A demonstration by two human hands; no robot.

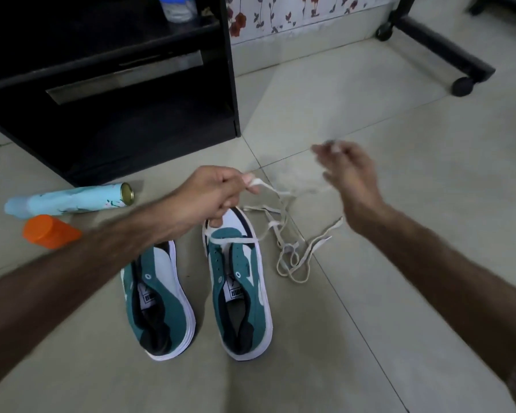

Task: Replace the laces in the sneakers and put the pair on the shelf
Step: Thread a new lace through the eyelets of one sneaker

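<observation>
Two teal-and-white sneakers stand side by side on the floor, toes away from me: the left sneaker and the right sneaker. A white lace crosses the right sneaker's lowest eyelets. My left hand hovers over that toe and pinches one lace end. My right hand is blurred, raised to the right, with a pale lace end at its fingertips. Another loose lace lies tangled on the floor right of the shoes.
A black shelf unit stands at the back left, its bottom shelf open. A light-blue spray can and an orange-capped bottle lie on the tiled floor left of the shoes. A black wheeled frame stands at the back right.
</observation>
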